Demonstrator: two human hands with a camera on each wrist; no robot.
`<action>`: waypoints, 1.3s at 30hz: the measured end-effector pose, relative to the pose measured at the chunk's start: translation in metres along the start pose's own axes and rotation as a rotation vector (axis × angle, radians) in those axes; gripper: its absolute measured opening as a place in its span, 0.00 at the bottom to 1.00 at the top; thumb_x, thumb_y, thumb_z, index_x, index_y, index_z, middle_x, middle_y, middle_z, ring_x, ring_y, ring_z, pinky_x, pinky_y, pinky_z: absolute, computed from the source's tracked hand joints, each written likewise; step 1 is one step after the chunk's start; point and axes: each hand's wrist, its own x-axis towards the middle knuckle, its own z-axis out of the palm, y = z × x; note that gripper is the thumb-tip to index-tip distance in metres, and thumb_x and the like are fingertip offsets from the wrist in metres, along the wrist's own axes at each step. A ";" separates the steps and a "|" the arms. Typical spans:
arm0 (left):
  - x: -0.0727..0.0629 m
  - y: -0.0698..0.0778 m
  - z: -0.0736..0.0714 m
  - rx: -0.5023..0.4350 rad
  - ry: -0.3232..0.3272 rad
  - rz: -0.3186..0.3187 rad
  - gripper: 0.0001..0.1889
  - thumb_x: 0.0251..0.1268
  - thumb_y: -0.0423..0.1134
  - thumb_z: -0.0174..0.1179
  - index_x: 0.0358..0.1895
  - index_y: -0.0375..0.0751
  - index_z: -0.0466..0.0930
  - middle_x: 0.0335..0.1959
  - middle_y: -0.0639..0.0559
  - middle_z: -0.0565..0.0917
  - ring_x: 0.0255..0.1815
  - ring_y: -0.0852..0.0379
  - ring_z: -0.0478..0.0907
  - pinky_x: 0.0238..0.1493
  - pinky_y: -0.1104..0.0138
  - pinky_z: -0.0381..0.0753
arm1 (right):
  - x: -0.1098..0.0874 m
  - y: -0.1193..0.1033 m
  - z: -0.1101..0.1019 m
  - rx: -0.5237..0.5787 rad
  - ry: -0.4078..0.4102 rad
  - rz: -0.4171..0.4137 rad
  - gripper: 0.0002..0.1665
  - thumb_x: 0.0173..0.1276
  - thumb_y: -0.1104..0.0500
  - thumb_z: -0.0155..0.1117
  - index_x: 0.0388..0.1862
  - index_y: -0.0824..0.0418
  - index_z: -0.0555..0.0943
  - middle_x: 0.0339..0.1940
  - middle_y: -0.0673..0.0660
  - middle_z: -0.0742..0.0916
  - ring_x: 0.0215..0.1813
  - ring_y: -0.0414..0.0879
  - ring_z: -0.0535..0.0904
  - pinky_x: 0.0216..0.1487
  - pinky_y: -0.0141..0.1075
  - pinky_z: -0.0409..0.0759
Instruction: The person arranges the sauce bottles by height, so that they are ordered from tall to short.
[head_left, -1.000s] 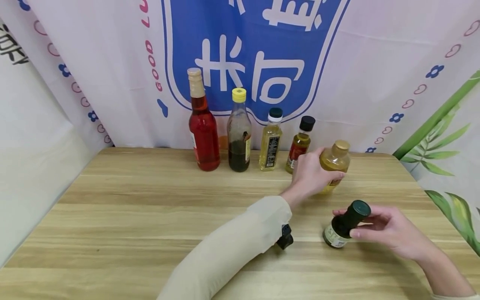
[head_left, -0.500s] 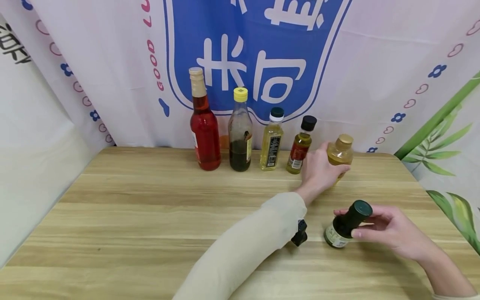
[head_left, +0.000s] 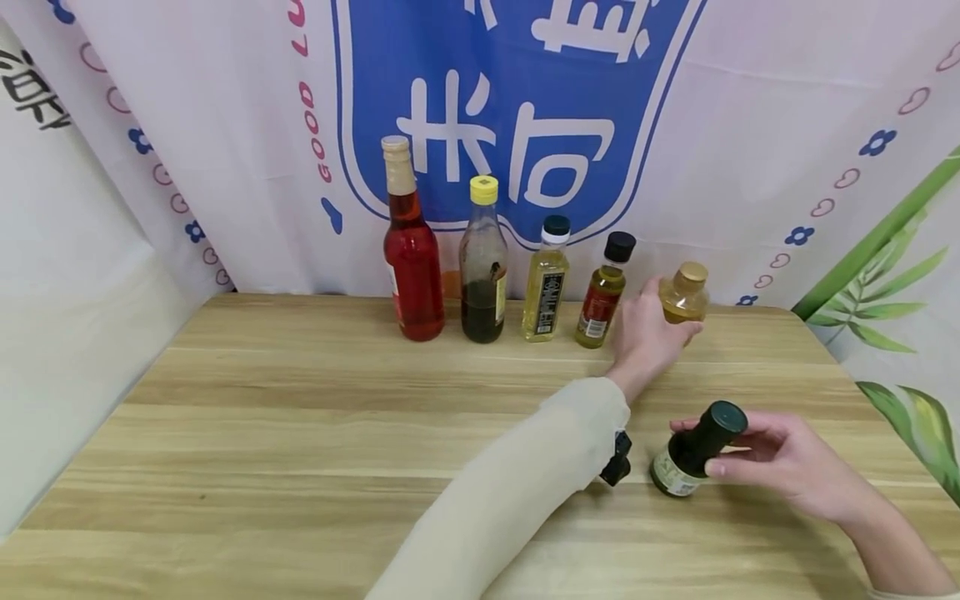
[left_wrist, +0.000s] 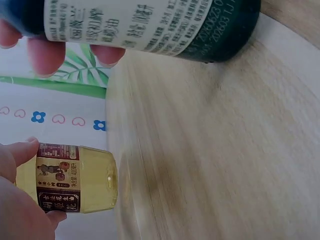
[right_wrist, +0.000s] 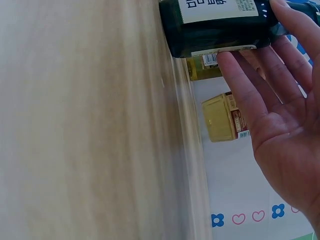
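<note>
My left hand (head_left: 647,335) grips a yellow oil bottle (head_left: 684,293) with a gold cap at the back right of the table. In the left wrist view, the thumb and fingers wrap the upper part of this oil bottle (left_wrist: 97,180), below which its label shows. Whether its base touches the wood cannot be told. Nearer the front right, my right hand (head_left: 791,462) holds a dark green bottle (head_left: 678,468), thumb and fingers about its upper part. That bottle leans slightly to the right. The right wrist view shows the green bottle (right_wrist: 220,32) large, its label partly cut off.
Along the back stand a tall red bottle (head_left: 415,279), a yellow-capped bottle of dark liquid (head_left: 482,308), a slim oil bottle (head_left: 543,300) and a black-capped oil bottle (head_left: 600,304). A printed curtain (head_left: 262,167) hangs behind the wooden table (head_left: 300,450).
My left hand has carried the yellow oil bottle back and slightly right, towards the table's rear edge. The right hand and the dark green bottle stay about where they were.
</note>
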 end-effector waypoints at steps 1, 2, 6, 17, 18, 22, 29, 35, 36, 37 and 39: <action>0.000 0.000 0.002 -0.001 0.002 -0.002 0.41 0.56 0.52 0.82 0.74 0.56 0.74 0.62 0.58 0.88 0.62 0.58 0.85 0.60 0.66 0.85 | 0.000 0.001 0.000 -0.001 -0.004 -0.005 0.28 0.66 0.81 0.65 0.66 0.77 0.79 0.66 0.56 0.89 0.65 0.42 0.87 0.58 0.32 0.88; 0.001 0.000 0.003 -0.003 0.003 -0.003 0.42 0.56 0.52 0.82 0.74 0.56 0.74 0.62 0.57 0.88 0.62 0.58 0.85 0.60 0.66 0.85 | 0.000 0.001 0.000 -0.005 -0.006 -0.008 0.27 0.66 0.81 0.65 0.66 0.77 0.79 0.66 0.56 0.89 0.66 0.42 0.87 0.58 0.32 0.88; 0.002 0.000 0.005 -0.014 0.015 0.001 0.41 0.57 0.51 0.81 0.74 0.53 0.74 0.63 0.56 0.87 0.62 0.58 0.85 0.61 0.66 0.85 | 0.000 0.001 -0.001 -0.009 -0.007 -0.005 0.27 0.67 0.79 0.67 0.66 0.77 0.79 0.66 0.57 0.89 0.66 0.42 0.87 0.58 0.32 0.88; 0.014 -0.003 0.009 0.002 -0.024 -0.039 0.40 0.65 0.50 0.76 0.78 0.50 0.68 0.72 0.55 0.80 0.70 0.58 0.80 0.69 0.68 0.81 | 0.001 0.001 0.000 0.017 -0.021 -0.008 0.28 0.67 0.82 0.64 0.66 0.78 0.77 0.67 0.56 0.88 0.67 0.42 0.86 0.60 0.33 0.87; 0.015 -0.003 0.008 0.003 -0.033 -0.037 0.40 0.66 0.49 0.75 0.79 0.50 0.67 0.74 0.54 0.78 0.71 0.58 0.80 0.70 0.68 0.80 | 0.001 0.001 0.000 0.019 -0.021 -0.010 0.28 0.66 0.83 0.63 0.66 0.78 0.77 0.67 0.56 0.88 0.67 0.42 0.86 0.60 0.32 0.87; 0.018 -0.001 0.009 -0.005 -0.057 -0.047 0.41 0.69 0.47 0.72 0.81 0.48 0.63 0.77 0.53 0.75 0.73 0.57 0.78 0.72 0.68 0.79 | 0.001 0.001 0.000 0.016 -0.017 -0.014 0.28 0.66 0.83 0.63 0.66 0.78 0.77 0.67 0.56 0.88 0.66 0.42 0.86 0.60 0.33 0.87; 0.021 0.000 0.012 0.005 -0.068 -0.085 0.40 0.70 0.48 0.71 0.80 0.52 0.61 0.77 0.54 0.74 0.72 0.57 0.78 0.71 0.67 0.80 | -0.001 0.002 -0.001 0.005 -0.018 -0.010 0.27 0.67 0.80 0.66 0.66 0.78 0.78 0.66 0.56 0.88 0.66 0.42 0.86 0.59 0.33 0.87; 0.023 -0.004 0.013 0.008 -0.065 -0.076 0.38 0.70 0.48 0.71 0.79 0.53 0.63 0.75 0.52 0.77 0.72 0.56 0.79 0.71 0.65 0.80 | -0.001 0.002 -0.001 0.005 -0.016 -0.007 0.27 0.67 0.79 0.67 0.66 0.77 0.78 0.66 0.56 0.89 0.66 0.43 0.87 0.59 0.33 0.88; 0.024 -0.005 0.013 0.011 -0.064 -0.073 0.38 0.70 0.48 0.71 0.79 0.53 0.63 0.74 0.52 0.77 0.71 0.57 0.80 0.71 0.65 0.81 | -0.001 0.002 -0.001 0.004 -0.018 -0.008 0.27 0.67 0.79 0.67 0.66 0.78 0.78 0.66 0.57 0.88 0.66 0.43 0.87 0.59 0.34 0.88; 0.024 -0.005 0.013 0.013 -0.065 -0.070 0.38 0.70 0.48 0.71 0.79 0.53 0.63 0.74 0.52 0.77 0.71 0.56 0.80 0.71 0.65 0.81 | -0.001 0.001 -0.001 -0.004 -0.013 -0.001 0.27 0.67 0.78 0.67 0.66 0.77 0.78 0.66 0.56 0.89 0.66 0.42 0.87 0.59 0.34 0.88; 0.024 -0.006 0.013 0.018 -0.066 -0.065 0.38 0.69 0.48 0.72 0.78 0.53 0.63 0.74 0.52 0.78 0.71 0.56 0.80 0.70 0.65 0.81 | -0.001 0.001 -0.001 -0.016 -0.005 0.009 0.27 0.67 0.78 0.68 0.65 0.76 0.79 0.66 0.56 0.89 0.65 0.42 0.87 0.59 0.34 0.88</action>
